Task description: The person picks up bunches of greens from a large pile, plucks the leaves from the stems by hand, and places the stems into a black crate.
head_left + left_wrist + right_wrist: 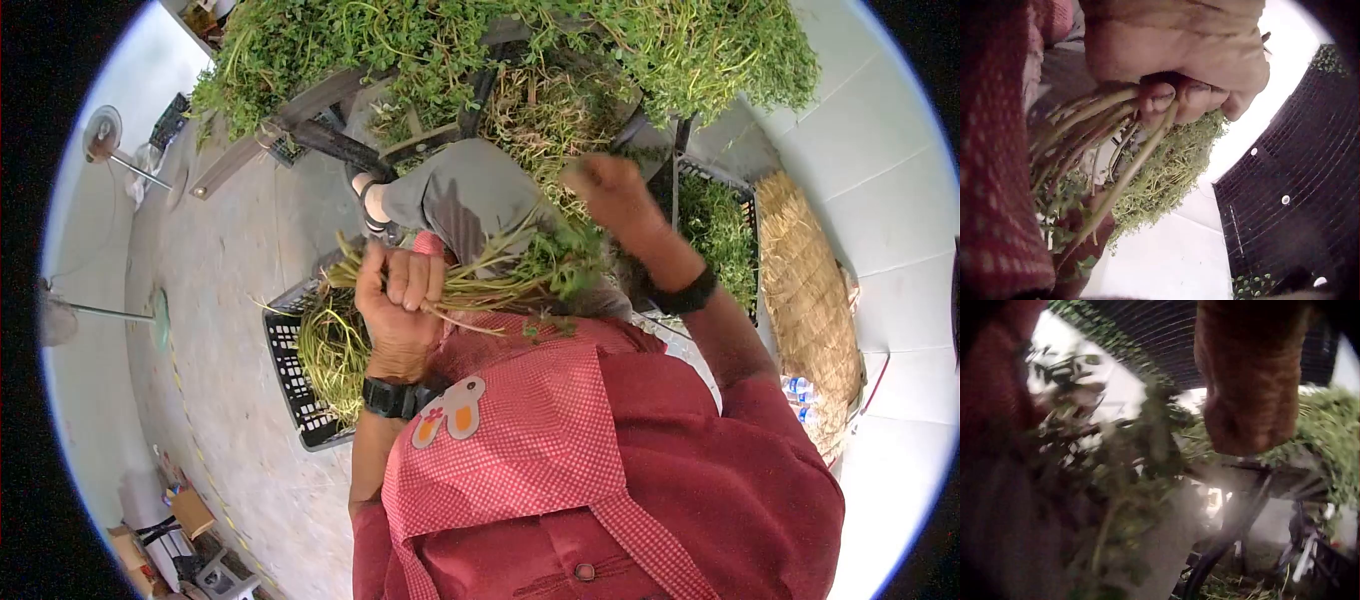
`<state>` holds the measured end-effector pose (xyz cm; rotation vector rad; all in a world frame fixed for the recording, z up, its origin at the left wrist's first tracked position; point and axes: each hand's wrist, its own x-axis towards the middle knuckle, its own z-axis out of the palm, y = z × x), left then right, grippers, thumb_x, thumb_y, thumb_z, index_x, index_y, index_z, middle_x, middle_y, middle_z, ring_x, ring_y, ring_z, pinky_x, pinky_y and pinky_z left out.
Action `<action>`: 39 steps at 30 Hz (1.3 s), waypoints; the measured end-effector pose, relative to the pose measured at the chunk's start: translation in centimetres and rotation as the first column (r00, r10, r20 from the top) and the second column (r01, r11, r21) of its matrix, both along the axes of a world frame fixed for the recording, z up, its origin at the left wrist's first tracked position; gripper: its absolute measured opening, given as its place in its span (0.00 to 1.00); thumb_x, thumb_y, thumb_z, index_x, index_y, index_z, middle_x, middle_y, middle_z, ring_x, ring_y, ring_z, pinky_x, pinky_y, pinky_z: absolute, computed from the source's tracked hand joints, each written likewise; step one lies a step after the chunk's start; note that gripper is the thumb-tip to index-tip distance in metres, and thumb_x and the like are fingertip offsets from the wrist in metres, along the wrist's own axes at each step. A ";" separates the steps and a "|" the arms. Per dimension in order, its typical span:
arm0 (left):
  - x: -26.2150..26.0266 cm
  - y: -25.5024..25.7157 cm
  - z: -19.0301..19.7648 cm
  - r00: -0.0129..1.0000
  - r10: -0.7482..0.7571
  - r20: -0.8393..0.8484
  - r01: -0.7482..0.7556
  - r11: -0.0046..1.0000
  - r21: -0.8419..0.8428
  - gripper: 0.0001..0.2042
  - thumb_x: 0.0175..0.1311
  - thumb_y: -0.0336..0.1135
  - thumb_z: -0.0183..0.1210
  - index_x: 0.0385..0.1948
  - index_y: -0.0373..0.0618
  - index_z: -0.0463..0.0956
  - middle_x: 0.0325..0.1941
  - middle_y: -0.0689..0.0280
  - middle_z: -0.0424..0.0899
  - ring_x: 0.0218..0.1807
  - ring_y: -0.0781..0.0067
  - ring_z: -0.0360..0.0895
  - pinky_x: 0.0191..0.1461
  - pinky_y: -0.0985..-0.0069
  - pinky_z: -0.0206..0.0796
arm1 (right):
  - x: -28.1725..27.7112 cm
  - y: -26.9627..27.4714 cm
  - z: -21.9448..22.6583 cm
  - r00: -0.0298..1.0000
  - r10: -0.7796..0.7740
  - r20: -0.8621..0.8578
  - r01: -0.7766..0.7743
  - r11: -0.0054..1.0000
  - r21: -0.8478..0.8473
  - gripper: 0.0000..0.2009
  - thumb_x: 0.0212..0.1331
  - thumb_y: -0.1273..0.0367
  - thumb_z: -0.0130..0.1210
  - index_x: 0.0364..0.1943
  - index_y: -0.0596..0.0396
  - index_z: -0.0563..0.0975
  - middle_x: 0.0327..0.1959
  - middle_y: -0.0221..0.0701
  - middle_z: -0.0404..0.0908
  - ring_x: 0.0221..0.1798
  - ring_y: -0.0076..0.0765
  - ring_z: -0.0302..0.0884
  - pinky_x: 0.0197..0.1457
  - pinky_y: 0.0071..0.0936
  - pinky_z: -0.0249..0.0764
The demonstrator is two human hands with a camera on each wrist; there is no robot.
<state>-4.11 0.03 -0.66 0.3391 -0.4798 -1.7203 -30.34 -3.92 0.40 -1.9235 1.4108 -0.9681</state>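
Observation:
My left hand (405,300) grips a bunch of leafy green stems (490,290) over my lap. Pale stem ends stick out past the thumb side, and the leafy tops point right. The left wrist view shows the curled fingers (1194,100) pressed around the stems (1104,119). Beyond the leafy end, my right hand (610,195) is raised and blurred, its fingers bent inward. In the right wrist view the back of that hand (1250,419) hides the fingertips, and I cannot tell whether it holds anything. Blurred leaves (1129,519) hang beside it.
A table edge (240,165) ahead carries heaps of greens (380,50). Discarded stems (550,115) lie underneath. A black crate (285,365) of stems stands at my left, and another crate (750,215) with greens stands at my right, beside a rolled straw mat (800,290).

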 end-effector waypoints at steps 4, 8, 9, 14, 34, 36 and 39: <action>-0.1 -0.2 -0.1 0.997 0.074 -0.001 -0.074 0.997 0.039 0.27 0.67 0.48 0.40 0.03 0.57 0.50 0.03 0.73 0.52 0.10 0.78 0.45 0.16 0.79 0.41 | -2.1 0.1 2.4 0.405 -0.166 0.899 -0.405 0.849 0.339 0.08 0.62 0.66 0.48 0.31 0.56 0.72 0.29 0.28 0.75 0.23 0.19 0.70 0.17 0.16 0.60; -0.3 -0.4 -0.1 0.995 0.094 -0.039 -0.090 0.992 0.086 0.27 0.67 0.48 0.40 0.03 0.57 0.50 0.03 0.73 0.52 0.10 0.78 0.45 0.16 0.79 0.42 | -0.4 1.4 3.5 0.612 -0.061 0.789 -0.455 0.789 0.414 0.06 0.61 0.69 0.47 0.35 0.57 0.72 0.34 0.31 0.77 0.26 0.17 0.73 0.17 0.14 0.61; 0.0 -0.5 -0.3 0.996 0.052 -0.067 -0.048 0.998 0.049 0.27 0.67 0.48 0.40 0.03 0.56 0.51 0.04 0.72 0.51 0.11 0.77 0.45 0.17 0.78 0.41 | 0.4 2.1 4.0 0.588 -0.103 0.802 -0.472 0.762 0.444 0.07 0.60 0.69 0.48 0.36 0.58 0.73 0.29 0.30 0.78 0.26 0.16 0.73 0.17 0.14 0.60; 0.4 -0.7 -0.8 0.992 0.009 -0.128 -0.009 1.000 0.004 0.26 0.67 0.47 0.40 0.04 0.54 0.51 0.05 0.72 0.50 0.13 0.75 0.46 0.17 0.77 0.40 | 1.6 2.8 2.8 0.833 0.294 0.469 -0.516 0.718 0.466 0.09 0.59 0.69 0.50 0.39 0.58 0.78 0.23 0.31 0.78 0.25 0.17 0.72 0.20 0.16 0.61; 0.3 0.2 -1.1 0.998 0.052 -0.036 -0.048 0.993 0.109 0.28 0.65 0.50 0.42 0.03 0.54 0.49 0.04 0.70 0.51 0.14 0.70 0.52 0.27 0.77 0.55 | 3.8 4.1 0.5 0.914 0.345 -0.213 -0.344 0.938 0.041 0.13 0.52 0.62 0.54 0.27 0.62 0.73 0.18 0.41 0.70 0.20 0.37 0.68 0.26 0.36 0.65; 0.0 0.2 -1.0 0.995 0.066 -0.072 -0.056 0.989 0.135 0.27 0.66 0.49 0.43 0.04 0.53 0.49 0.06 0.70 0.51 0.14 0.73 0.49 0.20 0.76 0.45 | 2.9 1.9 -0.2 0.998 0.035 -0.044 -0.041 0.989 -0.144 0.14 0.51 0.62 0.53 0.29 0.62 0.73 0.20 0.43 0.71 0.23 0.41 0.71 0.28 0.38 0.67; 0.7 0.0 -1.2 0.994 0.062 -0.092 -0.050 0.991 0.122 0.26 0.65 0.50 0.45 0.06 0.53 0.51 0.07 0.71 0.51 0.15 0.74 0.49 0.21 0.77 0.44 | -2.3 -1.2 -1.6 0.988 -0.016 -0.154 -0.027 0.962 -0.272 0.13 0.53 0.64 0.53 0.34 0.61 0.71 0.26 0.40 0.73 0.28 0.37 0.72 0.29 0.36 0.69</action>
